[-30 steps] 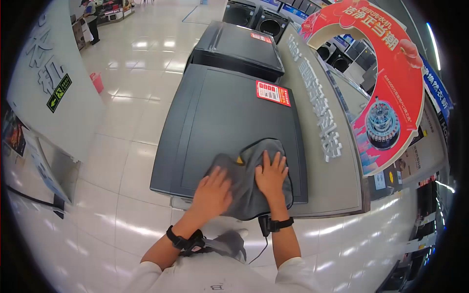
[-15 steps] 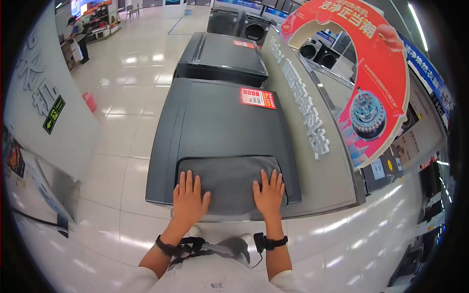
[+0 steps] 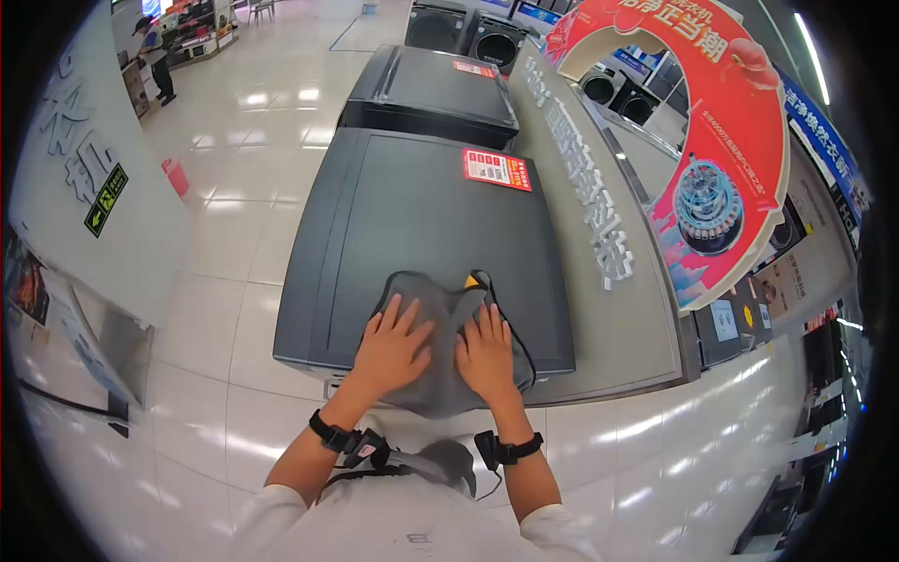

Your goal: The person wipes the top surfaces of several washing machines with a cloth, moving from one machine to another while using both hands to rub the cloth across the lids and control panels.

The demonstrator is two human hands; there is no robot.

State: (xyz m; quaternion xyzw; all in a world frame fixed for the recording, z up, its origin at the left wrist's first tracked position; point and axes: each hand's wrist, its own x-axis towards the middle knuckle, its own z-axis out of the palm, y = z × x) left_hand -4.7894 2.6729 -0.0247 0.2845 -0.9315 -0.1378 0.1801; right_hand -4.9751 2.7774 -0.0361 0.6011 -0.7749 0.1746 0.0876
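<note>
Now resting both palms on cloth (image 3: 438, 361), at near edge of lid (image 3: 431, 225). Can read 洁净正当潮 in wht on red arch (image 3: 740, 140), R of lid, & 洁净焕然衣新 on blue banner (image 3: 824, 140), farther R of lid. Can't read fine print on red/wht label (image 3: 496, 170), at lid's far R corner. Ditto raised wht Chinese chars (image 3: 574, 150) on panel (image 3: 618, 337) just R of lid, too skewed. Green arrow & running figure on exit sign (image 3: 106, 199), well L of lid.

Re cloth: grey, soft-looking, rumpled btwn hands, w/ dark piping & small yellow tag (image 3: 471, 281) at far edge. Spilling past lid's near edge. Pressed w/ L hand (image 3: 393, 351), flat, w/ fingers splayed wide; likewise w/ R hand (image 3: 487, 356), w/ fingers narrower, closer together.
</note>
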